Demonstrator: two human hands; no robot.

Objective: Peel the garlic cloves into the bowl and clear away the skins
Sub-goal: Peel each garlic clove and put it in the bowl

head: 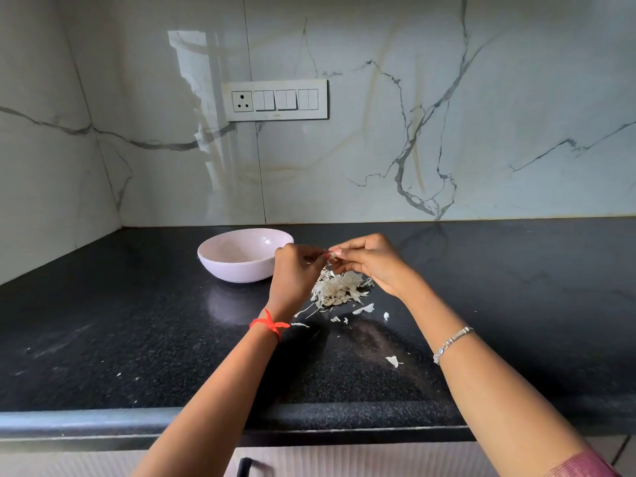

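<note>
A pale pink bowl [237, 259] stands on the black granite counter [137, 332], left of my hands; its inside is hidden from this angle. My left hand [296, 273] and my right hand [371, 263] meet above a heap of white garlic skins [339, 287]. Between the fingertips of both hands is a small garlic clove [331, 255], pinched from each side and mostly hidden by the fingers. Loose skin flakes [364, 308] lie scattered in front of the heap, and one flake [393, 361] sits nearer the counter's front edge.
A marble-patterned wall [413, 132] rises behind the counter, with a socket and switch panel [275, 100]. A side wall closes the left corner. The counter's rounded front edge [103, 421] runs across the bottom, above a drawer handle [243, 467].
</note>
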